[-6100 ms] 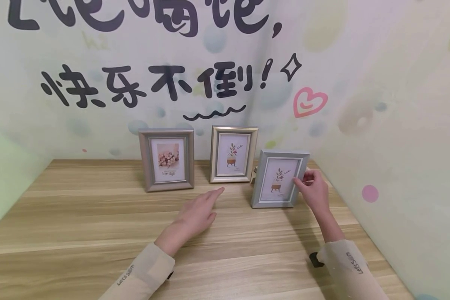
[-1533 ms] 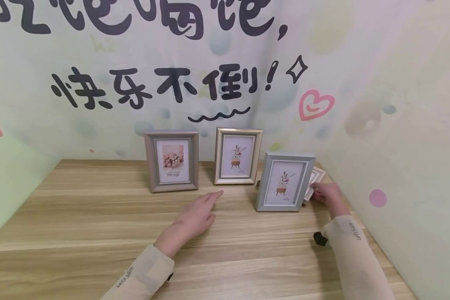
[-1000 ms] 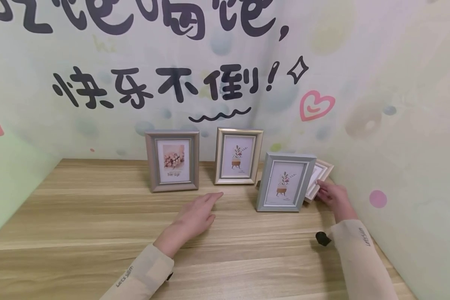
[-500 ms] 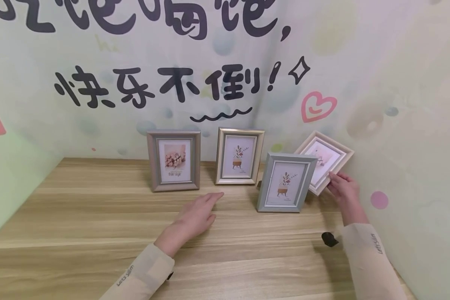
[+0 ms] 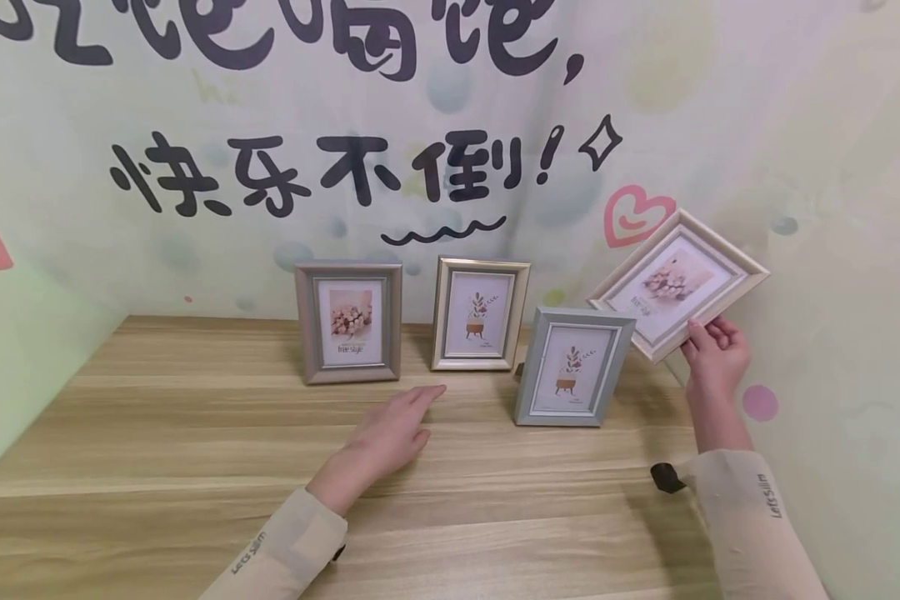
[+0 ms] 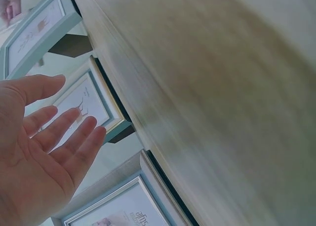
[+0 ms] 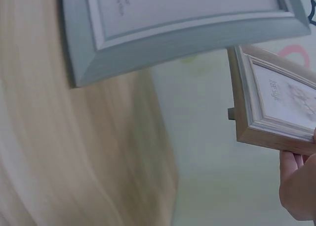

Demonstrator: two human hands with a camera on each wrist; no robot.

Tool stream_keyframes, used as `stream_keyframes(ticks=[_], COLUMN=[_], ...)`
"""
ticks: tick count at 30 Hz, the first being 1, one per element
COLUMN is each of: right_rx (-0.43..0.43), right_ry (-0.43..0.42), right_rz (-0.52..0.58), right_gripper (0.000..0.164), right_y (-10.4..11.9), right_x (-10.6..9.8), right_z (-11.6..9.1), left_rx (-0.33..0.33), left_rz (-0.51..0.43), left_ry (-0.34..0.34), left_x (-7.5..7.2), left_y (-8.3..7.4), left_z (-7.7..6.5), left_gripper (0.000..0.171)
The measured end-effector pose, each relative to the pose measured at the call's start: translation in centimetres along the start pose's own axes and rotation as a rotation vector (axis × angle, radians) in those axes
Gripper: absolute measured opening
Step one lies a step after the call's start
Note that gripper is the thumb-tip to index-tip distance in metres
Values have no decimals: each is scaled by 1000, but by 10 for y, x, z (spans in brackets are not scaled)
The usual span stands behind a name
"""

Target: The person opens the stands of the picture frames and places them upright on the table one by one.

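In the head view, my right hand (image 5: pixel 717 357) pinches a cream photo frame (image 5: pixel 727 293) by its lower right edge, thumb in front. That frame is tilted and raised above the table, showing a pink flower picture; its lower left corner passes behind the blue-grey photo frame (image 5: pixel 534 367). My left hand (image 5: pixel 382 437) hovers or rests over the table with fingers extended, holding nothing. Behind it stand a gold photo frame (image 5: pixel 521 317) with a potted plant print and a brownish photo frame (image 5: pixel 305 325) with a flower print. The left wrist view shows the left palm (image 6: pixel 42 161) bare.
The wooden table (image 5: pixel 195 467) ends at a wall (image 5: pixel 217 250) printed with black lettering at the back. A second wall (image 5: pixel 855 350) runs close along the right side, near the right forearm.
From behind the blue-grey frame, my right hand has taken the cream frame and lifted it up and to the right. Earlier it touched the blue-grey frame. The left hand stays put.
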State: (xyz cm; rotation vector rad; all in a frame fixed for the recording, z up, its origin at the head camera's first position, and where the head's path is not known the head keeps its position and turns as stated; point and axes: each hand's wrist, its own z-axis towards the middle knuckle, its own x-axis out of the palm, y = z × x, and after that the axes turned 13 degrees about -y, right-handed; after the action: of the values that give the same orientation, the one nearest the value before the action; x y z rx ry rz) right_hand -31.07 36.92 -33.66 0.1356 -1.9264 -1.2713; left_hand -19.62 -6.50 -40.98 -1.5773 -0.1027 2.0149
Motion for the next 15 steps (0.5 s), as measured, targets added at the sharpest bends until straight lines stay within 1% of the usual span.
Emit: stream_keyframes(ticks=[3,5,10,15], right_rx=[-77,-112,-169,-205], right_ry=[9,17,58,129], right_rz=[64,108,183,212], right_gripper=[38,39,39,39], right_y=[7,12,23,28], right_x=[8,13,25,32], right_z=[-7,-12,-25,-36], left_rx=[-1,-1,0,0], left_rz=[1,0,-5,-3], left_ry=[-2,-2,4,2], left_x=[0,0,-1,-1], left_y=[0,0,-1,-1], left_z=[0,0,0,-1], left_gripper=[67,67,66,66])
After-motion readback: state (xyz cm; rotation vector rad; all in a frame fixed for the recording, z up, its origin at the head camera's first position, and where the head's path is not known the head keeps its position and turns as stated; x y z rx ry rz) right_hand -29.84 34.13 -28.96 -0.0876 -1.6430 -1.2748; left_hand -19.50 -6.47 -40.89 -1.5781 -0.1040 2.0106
